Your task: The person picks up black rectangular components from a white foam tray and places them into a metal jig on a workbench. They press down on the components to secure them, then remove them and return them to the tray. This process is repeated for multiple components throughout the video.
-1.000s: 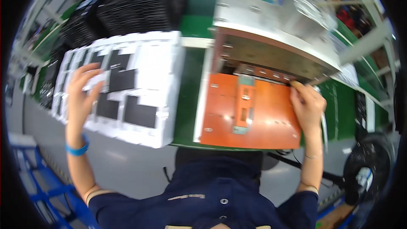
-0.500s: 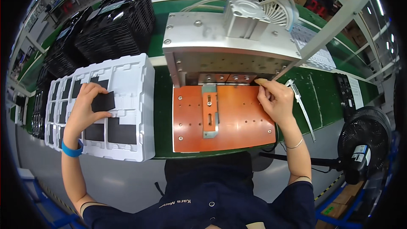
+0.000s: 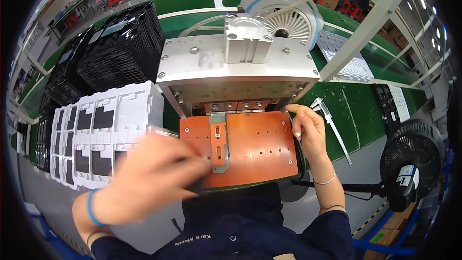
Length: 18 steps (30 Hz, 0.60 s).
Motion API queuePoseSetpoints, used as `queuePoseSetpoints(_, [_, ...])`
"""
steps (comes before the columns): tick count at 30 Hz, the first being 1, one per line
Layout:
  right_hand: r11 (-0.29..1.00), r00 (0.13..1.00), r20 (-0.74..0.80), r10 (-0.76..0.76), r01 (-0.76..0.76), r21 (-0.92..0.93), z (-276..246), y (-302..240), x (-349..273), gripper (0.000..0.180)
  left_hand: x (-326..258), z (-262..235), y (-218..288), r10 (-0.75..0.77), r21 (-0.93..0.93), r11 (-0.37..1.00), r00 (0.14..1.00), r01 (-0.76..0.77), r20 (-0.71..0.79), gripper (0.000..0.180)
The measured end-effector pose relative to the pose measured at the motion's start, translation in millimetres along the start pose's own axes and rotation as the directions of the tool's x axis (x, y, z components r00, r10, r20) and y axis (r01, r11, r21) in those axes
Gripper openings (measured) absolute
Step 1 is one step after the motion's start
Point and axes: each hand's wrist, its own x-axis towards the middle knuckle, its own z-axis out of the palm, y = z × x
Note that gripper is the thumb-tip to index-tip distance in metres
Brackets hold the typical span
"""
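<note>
My left hand (image 3: 154, 175), smeared by motion, is over the near left side of the orange plate (image 3: 255, 163). A thin black sheet (image 3: 196, 186) shows blurred at its fingertips. My right hand (image 3: 309, 130) is at the plate's far right corner, fingers curled in; whether anything is between them is hidden. A slotted orange and metal guide bar (image 3: 218, 144) is fixed on the plate, in front of the silver press (image 3: 207, 62). Left of the plate stands a white tray (image 3: 132, 108) with several black sheets (image 3: 103, 117) in its pockets.
Tall stacks of black trays (image 3: 120, 45) stand at the far left. A caliper (image 3: 334, 127) lies on the green bench (image 3: 353, 110) to the right. A black fan (image 3: 411, 159) is beyond it, and a metal post (image 3: 370, 24) rises behind my right hand.
My left hand has moved right and nearer, from the white tray to the plate, carrying a black sheet. My right hand stays at the plate's far right corner. The view has shifted.
</note>
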Motion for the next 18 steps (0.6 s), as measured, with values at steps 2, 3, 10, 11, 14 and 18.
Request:
queuePoseSetpoints(2, [1.0,1.0,-0.015,0.002,-0.002,0.001,3,0,1,0.029,30,42,19,0.135,-0.129,0.983,0.991,-0.133,0.004,0.057])
queuePoseSetpoints(3, [0.999,0.999,-0.043,-0.022,0.021,-0.027,4,-3,1,0.029,46,67,22,0.138,-0.148,0.979,0.989,-0.143,-0.042,0.058])
queuePoseSetpoints(10, [0.852,0.98,0.013,-0.198,0.178,-0.493,0,-22,-19,0.018,79,118,10,-0.007,0.044,0.999,1.0,0.007,0.0,0.052])
queuePoseSetpoints(11, [0.81,0.97,0.058,-0.236,0.229,-0.54,4,-22,-19,0.018,71,118,8,0.026,0.108,0.994,0.999,-0.022,-0.038,0.052])
queuePoseSetpoints(14, [0.693,0.937,0.219,-0.274,0.35,-0.63,25,-32,-17,0.019,35,108,12,0.028,0.197,0.98,0.999,-0.033,0.026,0.054])
queuePoseSetpoints(18, [0.609,0.848,0.435,-0.302,0.523,-0.596,56,-27,-13,0.024,13,104,8,0.026,0.219,0.974,0.99,-0.056,0.137,0.063])
